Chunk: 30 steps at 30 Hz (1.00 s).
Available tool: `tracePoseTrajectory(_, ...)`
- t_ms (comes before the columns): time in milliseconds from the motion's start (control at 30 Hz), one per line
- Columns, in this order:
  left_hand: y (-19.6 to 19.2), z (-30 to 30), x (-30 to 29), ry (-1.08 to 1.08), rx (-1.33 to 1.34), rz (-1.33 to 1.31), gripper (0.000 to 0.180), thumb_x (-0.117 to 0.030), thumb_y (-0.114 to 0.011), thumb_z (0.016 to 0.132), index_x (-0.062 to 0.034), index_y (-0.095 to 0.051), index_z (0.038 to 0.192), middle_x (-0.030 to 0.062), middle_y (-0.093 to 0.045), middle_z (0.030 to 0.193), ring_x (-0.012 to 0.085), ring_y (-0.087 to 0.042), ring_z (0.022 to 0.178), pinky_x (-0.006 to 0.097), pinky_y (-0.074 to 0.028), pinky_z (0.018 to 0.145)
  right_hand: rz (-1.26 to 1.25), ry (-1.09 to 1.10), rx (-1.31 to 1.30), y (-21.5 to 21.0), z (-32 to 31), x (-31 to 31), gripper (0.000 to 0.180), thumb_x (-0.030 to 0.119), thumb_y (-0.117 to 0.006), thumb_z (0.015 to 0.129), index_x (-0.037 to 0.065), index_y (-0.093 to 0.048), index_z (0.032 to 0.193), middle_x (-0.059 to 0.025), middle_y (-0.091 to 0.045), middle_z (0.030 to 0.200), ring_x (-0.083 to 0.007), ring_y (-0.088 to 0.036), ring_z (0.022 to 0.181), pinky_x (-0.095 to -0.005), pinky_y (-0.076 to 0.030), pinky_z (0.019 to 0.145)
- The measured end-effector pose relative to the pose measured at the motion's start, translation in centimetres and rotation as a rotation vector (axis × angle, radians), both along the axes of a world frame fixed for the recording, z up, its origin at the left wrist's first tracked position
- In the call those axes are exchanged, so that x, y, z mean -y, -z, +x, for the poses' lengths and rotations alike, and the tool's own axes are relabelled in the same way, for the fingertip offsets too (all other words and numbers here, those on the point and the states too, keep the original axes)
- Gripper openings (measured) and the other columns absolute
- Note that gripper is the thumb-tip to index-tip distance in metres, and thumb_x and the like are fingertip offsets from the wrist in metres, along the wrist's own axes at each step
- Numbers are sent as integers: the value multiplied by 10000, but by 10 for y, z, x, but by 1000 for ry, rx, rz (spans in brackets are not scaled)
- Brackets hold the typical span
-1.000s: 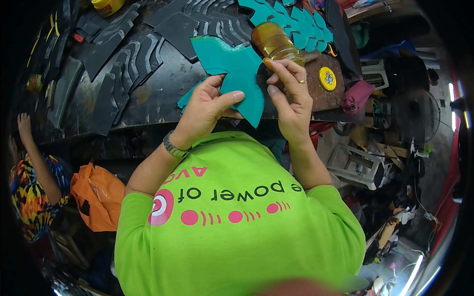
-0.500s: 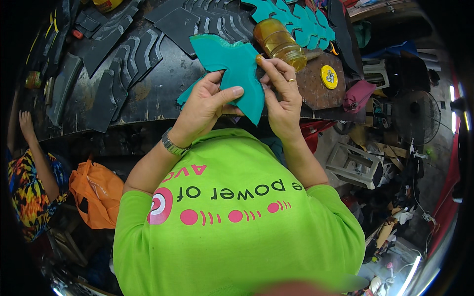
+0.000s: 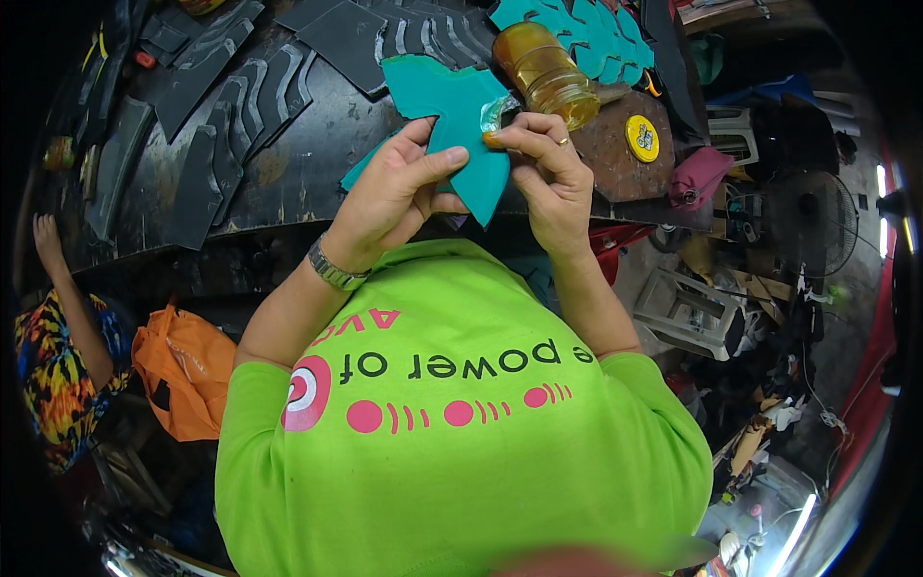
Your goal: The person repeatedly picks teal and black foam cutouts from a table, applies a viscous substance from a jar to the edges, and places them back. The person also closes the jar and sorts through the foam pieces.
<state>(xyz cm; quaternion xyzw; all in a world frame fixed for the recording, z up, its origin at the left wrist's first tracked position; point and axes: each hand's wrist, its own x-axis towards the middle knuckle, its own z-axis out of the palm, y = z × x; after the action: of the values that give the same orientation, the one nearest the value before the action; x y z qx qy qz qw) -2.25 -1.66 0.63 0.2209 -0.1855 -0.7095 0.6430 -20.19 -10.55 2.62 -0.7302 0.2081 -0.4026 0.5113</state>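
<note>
Lighting even and fairly bright over my hands; no hard shadows under them. Soft sheen on the dark bench (image 3: 317, 154) just beyond my left hand (image 3: 389, 197). The amber jar (image 3: 546, 69) above my right hand (image 3: 546, 178) glows, light passing through it. Bright strip lights far right of my hands, low and at the rim, slightly blown out. Fisheye bends edges; black corners. Centre sharp, rim soft and dim.

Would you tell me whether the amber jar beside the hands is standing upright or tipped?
Tipped: the amber jar leans on the dark worktop, its base pointing away and its mouth end hidden behind the teal piece.
</note>
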Motion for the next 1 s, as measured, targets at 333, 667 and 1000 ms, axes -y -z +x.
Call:
tracePoseTrajectory(333,3,10,9,-29,-12,1,331,-99,-614,1017,-12,-525,1324,98,-687,1187,171,-724,1002,320,-667,786,-340,47,-26,2,-1,-9,424,-158,-692,777,108,-799,1090,-48,-554,1113,-144,-573,886,-263,-495,773)
tracePoseTrajectory(667,-2,15,11,-170,202,45,375,-106,-602,1020,-10,-496,1367,102,-686,1188,172,-725,987,325,-660,775,-523,-35,-29,-11,-8,-19,390,-109,-724,773,151,-812,1050,-80,-609,1033,-188,-584,837,-285,-480,694)
tracePoseTrajectory(1000,-7,1,-1,-116,898,-46,387,-115,-693,979,59,-572,1303,45,-678,1025,77,-632,833,242,-541,685,350,-49,76,-43,10,37,828,-79,-676,872,91,-307,1593,-61,-628,1084,-110,-592,972,-253,-488,869)
